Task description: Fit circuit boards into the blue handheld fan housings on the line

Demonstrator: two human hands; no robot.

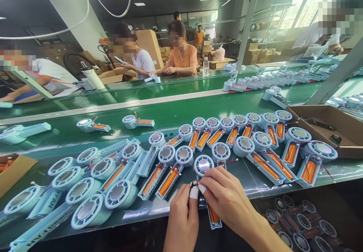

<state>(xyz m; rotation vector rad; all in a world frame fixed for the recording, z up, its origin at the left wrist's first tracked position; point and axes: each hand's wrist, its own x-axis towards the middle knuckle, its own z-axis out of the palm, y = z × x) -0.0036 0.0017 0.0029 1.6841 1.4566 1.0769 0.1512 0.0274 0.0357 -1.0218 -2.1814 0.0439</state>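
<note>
At the bench's front edge, a light-blue handheld fan lies with its handle toward me, an orange battery showing in the handle. Above that handle, my left hand pinches what looks like a small dark circuit board with thin wires. My right hand meets it there, thumb and fingers pressed together at the wires; what exactly sits in its grip is hidden. White covers wrap both thumbs. Just beyond, more opened fans with orange batteries lie close by.
Several fans crowd the bench to the left. An open cardboard box with dark parts stands at right, another carton at left. A green conveyor runs behind, carrying spaced fans. Below right, more fan units fill a container. People sit across the line.
</note>
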